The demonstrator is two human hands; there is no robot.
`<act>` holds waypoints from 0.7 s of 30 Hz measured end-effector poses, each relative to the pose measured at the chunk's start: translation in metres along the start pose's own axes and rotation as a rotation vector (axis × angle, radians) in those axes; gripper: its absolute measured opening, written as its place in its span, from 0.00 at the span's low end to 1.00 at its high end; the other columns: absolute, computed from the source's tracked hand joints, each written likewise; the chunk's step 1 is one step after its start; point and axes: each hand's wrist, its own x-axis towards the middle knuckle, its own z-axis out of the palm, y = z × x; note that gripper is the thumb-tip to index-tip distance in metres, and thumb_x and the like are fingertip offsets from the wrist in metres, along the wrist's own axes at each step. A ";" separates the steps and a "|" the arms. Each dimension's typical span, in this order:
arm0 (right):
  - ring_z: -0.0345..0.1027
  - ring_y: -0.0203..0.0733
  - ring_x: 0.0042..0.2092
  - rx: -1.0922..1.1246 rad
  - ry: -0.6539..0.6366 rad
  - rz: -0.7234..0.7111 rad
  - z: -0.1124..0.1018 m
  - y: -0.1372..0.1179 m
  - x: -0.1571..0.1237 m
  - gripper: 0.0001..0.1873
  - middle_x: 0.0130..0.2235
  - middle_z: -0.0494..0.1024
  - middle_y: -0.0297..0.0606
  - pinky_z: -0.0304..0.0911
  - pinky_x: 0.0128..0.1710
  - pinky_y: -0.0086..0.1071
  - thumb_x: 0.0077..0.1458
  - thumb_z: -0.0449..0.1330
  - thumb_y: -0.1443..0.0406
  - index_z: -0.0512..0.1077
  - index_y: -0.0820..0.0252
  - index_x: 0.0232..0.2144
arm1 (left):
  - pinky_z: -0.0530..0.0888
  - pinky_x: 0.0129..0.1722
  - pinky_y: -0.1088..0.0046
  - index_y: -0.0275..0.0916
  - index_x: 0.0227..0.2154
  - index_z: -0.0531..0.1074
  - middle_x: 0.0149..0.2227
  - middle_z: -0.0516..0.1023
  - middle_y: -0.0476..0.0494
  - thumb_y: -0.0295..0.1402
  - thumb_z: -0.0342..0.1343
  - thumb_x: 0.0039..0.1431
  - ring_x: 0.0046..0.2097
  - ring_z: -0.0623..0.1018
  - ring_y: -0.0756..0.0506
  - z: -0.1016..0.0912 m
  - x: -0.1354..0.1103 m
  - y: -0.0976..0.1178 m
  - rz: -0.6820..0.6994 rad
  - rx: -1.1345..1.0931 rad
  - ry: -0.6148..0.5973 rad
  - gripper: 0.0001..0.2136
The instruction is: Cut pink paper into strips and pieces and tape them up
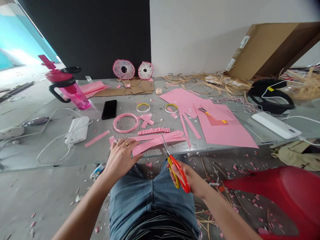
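Note:
My left hand (121, 155), a gold ring on one finger, grips the left end of a pink paper strip (147, 145) near the table's front edge. My right hand (186, 176) is closed around the handles of scissors (178, 173), one handle red and the other yellow. Their blades point away from me, with the tips over the strip. More pink strips fan out beneath it to the right. Just beyond lies a row of small folded pink paper pieces (153, 131). A pink paper-covered ring (114, 124) rests behind my left hand, beside short crossed strips (147, 119).
Pink sheets (225, 133) with a second pair of scissors (212, 115) lie right. Two tape rolls (143, 111), a phone (109, 109), a power bank (78, 129) and a pink bottle (71, 88) stand or lie about. A red stool (287, 193) is at lower right.

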 end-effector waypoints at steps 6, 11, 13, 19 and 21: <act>0.53 0.30 0.25 0.007 -0.012 -0.001 -0.005 0.005 0.002 0.34 0.25 0.62 0.27 0.51 0.24 0.28 0.51 0.57 0.33 0.62 0.57 0.33 | 0.69 0.50 0.54 0.42 0.48 0.79 0.49 0.81 0.38 0.39 0.58 0.62 0.52 0.76 0.34 0.004 0.009 0.001 0.007 -0.047 0.005 0.14; 0.53 0.30 0.25 0.031 -0.020 0.004 -0.004 0.005 0.004 0.35 0.25 0.63 0.27 0.48 0.24 0.27 0.46 0.62 0.33 0.60 0.56 0.31 | 0.70 0.51 0.51 0.40 0.48 0.79 0.50 0.80 0.36 0.42 0.58 0.60 0.52 0.76 0.31 0.003 0.016 0.006 -0.033 -0.067 -0.030 0.17; 0.50 0.29 0.23 0.015 -0.009 0.022 -0.003 0.002 0.004 0.36 0.24 0.62 0.25 0.48 0.23 0.27 0.45 0.60 0.31 0.59 0.56 0.30 | 0.70 0.51 0.50 0.41 0.45 0.80 0.48 0.81 0.37 0.41 0.58 0.60 0.51 0.77 0.32 0.002 0.020 0.009 -0.045 -0.078 -0.060 0.15; 0.52 0.29 0.23 -0.024 -0.001 0.042 -0.004 0.000 0.003 0.39 0.24 0.63 0.26 0.48 0.23 0.28 0.44 0.59 0.30 0.62 0.57 0.33 | 0.70 0.53 0.50 0.40 0.47 0.79 0.50 0.81 0.37 0.39 0.60 0.57 0.53 0.77 0.31 0.000 0.028 0.015 -0.085 -0.095 -0.083 0.17; 0.53 0.29 0.23 -0.026 -0.002 0.055 -0.006 0.001 0.003 0.39 0.24 0.63 0.26 0.49 0.23 0.28 0.44 0.58 0.29 0.63 0.58 0.34 | 0.70 0.53 0.49 0.40 0.45 0.79 0.49 0.81 0.36 0.41 0.60 0.56 0.52 0.78 0.30 -0.001 0.031 0.016 -0.085 -0.080 -0.103 0.16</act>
